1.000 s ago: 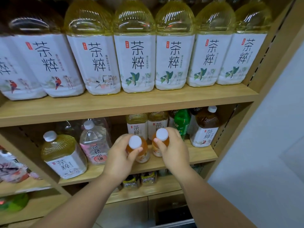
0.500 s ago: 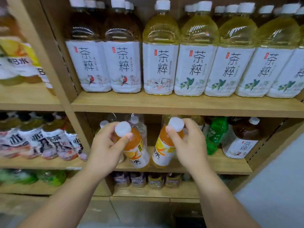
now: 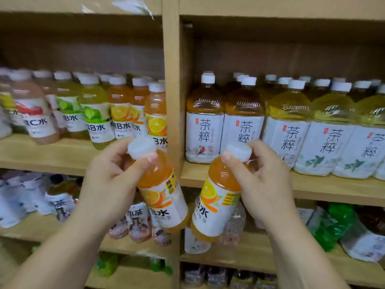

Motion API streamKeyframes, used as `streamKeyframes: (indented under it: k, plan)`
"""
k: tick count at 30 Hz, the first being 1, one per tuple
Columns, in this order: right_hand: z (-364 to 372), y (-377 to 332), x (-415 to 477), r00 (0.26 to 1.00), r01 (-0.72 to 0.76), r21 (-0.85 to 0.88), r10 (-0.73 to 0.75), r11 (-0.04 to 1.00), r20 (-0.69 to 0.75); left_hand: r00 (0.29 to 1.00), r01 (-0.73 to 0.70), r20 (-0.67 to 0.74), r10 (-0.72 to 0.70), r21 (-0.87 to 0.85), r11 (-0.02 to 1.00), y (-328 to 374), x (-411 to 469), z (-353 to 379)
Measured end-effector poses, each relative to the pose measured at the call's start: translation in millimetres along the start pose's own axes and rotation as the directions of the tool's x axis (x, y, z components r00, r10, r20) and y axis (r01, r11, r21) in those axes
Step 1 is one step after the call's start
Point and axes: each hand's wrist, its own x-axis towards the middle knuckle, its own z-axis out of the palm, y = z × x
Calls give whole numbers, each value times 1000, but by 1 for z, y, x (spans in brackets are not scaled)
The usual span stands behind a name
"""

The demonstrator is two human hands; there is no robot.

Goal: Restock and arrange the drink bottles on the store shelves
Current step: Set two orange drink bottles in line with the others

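Hands grip two clear plastic orange bottles by their necks: left hand (image 3: pixel 108 180) one bottle (image 3: pixel 162 190), right hand (image 3: pixel 264 180) the other (image 3: pixel 216 203), before wooden shelves (image 3: pixel 333 186).

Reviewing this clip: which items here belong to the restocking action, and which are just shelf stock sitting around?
In the job:
- left hand, holding the left orange bottle near its cap
- right hand, holding the right orange bottle
- orange-label row, upper left shelf, likely destination

Just there:
- large tea bottles
- green bottle, lower right
- lime-label bottles
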Motion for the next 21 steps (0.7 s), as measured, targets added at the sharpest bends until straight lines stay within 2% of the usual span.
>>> streamKeyframes:
  k: [4,10,16,21]
  plan:
    - [35,-33,7,998,61,-4,-61,998,8,995,-95,-19,96,27,995,13,31,-46]
    - [76,-60,9,996,87,-41,-88,995,-20,985,-143,-83,153,113,983,12,92,-99]
    - [103,-74,10,995,78,-105,-85,991,-60,996,-75,-25,82,201,977,-16,143,-92]
    - [110,-80,12,995,57,-154,-69,986,-70,994,-99,74,78,341,935,-29,173,-65]
